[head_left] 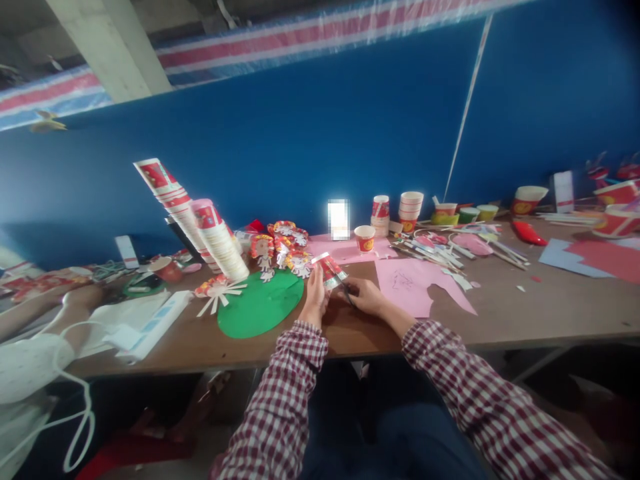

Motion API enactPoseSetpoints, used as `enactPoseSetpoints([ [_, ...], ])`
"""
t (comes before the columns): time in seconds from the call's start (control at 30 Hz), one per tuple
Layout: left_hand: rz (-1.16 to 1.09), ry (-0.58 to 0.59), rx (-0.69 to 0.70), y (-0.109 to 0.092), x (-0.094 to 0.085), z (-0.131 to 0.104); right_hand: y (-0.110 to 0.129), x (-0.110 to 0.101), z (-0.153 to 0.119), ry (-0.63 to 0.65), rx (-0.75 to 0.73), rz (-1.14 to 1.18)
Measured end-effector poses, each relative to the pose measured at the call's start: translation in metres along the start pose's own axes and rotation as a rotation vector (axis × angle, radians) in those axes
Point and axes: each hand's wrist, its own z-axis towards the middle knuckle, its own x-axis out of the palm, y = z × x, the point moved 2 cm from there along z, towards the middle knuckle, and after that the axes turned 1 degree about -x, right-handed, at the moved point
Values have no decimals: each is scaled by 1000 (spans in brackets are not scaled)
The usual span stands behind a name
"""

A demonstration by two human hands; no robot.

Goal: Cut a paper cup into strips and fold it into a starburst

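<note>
A red-and-white paper cup (329,268) is gripped in my left hand (315,298), tilted above the table's front part. My right hand (369,297) is closed round dark scissors (347,290), whose blades reach the cup's edge; I cannot tell how far they have cut. To the left of my hands lies a green round sheet (260,308). Behind it sit several paper-cup figures (285,247) with red and yellow rims. A cup piece cut into white strips (223,291) rests at the sheet's left edge. Pink paper (404,288) with dark pen lines lies beyond my right hand.
Tall leaning stacks of paper cups (216,233) stand at left. A single cup (365,238) and shorter stacks (411,210) are at the back. Loose sticks and markers (435,253) litter the right. Another person's arm (75,310) and a white power strip (155,327) are far left.
</note>
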Motion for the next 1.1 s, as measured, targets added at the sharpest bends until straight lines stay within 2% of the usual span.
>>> enactPoseSetpoints([
  [0.27, -283, 32, 53, -13, -2, 3, -1, -1, 0, 62, -2, -65],
  [0.47, -373, -55, 32, -14, -11, 7, 0, -2, 0, 84, -15, -99],
  [0.87, -279, 28, 48, -10, -9, 6, 2, -2, -1, 93, 2, -85],
  [1.1, -193, 34, 36, -10, -5, 2, 1, -3, 0, 98, 6, -48],
])
